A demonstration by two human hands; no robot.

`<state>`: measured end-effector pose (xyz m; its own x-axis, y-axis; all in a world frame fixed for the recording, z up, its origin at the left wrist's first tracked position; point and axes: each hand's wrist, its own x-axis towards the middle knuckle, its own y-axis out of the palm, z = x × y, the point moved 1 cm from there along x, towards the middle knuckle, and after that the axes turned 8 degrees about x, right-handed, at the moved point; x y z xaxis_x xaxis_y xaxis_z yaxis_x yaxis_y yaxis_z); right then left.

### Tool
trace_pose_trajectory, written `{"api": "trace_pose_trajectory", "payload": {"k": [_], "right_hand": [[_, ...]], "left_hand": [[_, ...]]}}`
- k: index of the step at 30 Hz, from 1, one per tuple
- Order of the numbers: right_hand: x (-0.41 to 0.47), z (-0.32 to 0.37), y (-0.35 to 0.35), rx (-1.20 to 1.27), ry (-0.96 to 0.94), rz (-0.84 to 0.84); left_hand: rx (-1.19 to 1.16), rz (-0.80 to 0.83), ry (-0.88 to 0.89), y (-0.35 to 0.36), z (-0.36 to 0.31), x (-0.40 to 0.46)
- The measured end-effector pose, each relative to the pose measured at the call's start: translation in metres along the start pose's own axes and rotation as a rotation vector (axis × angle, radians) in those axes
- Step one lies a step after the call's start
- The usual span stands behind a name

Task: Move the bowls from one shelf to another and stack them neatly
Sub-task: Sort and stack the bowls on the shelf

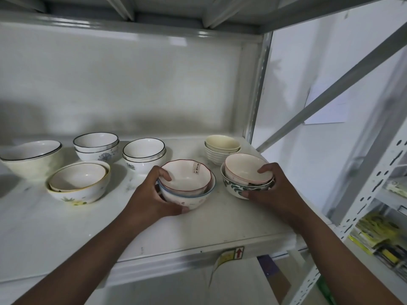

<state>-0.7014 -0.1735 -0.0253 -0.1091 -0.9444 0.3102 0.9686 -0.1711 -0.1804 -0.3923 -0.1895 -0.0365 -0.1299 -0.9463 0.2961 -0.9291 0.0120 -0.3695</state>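
Under my left hand (152,194), red-rimmed bowl (185,176): glazed ceramic, smooth, soft gloss, paper label stuck inside. It sits in a blue-rimmed bowl (193,200), same glaze. Under my right hand (273,190), pink-rimmed bowl (245,169), satin ceramic, nested in a leaf-printed bowl (233,188), glossy. Shelf (220,219) beneath both grips: painted metal, matt, scuffed and smudged. Sticker (230,255) on its front edge, nearer me: paper, peeling. Upright (372,188) to my right: perforated painted metal.

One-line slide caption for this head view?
Left hand grips a red-rimmed bowl stack; right hand grips a leaf-patterned bowl stack on the white shelf.
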Motion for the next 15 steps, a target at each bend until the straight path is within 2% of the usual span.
{"api": "trace_pose_trajectory", "payload": {"k": [6,15], "right_hand": [[0.002,0.0,0.005,0.017,-0.065,-0.015],[0.008,-0.013,0.016,0.358,0.032,-0.017]], "left_hand": [[-0.079,-0.012,-0.009,0.001,-0.005,-0.002],[-0.225,-0.025,-0.006,0.001,0.003,0.003]]}}
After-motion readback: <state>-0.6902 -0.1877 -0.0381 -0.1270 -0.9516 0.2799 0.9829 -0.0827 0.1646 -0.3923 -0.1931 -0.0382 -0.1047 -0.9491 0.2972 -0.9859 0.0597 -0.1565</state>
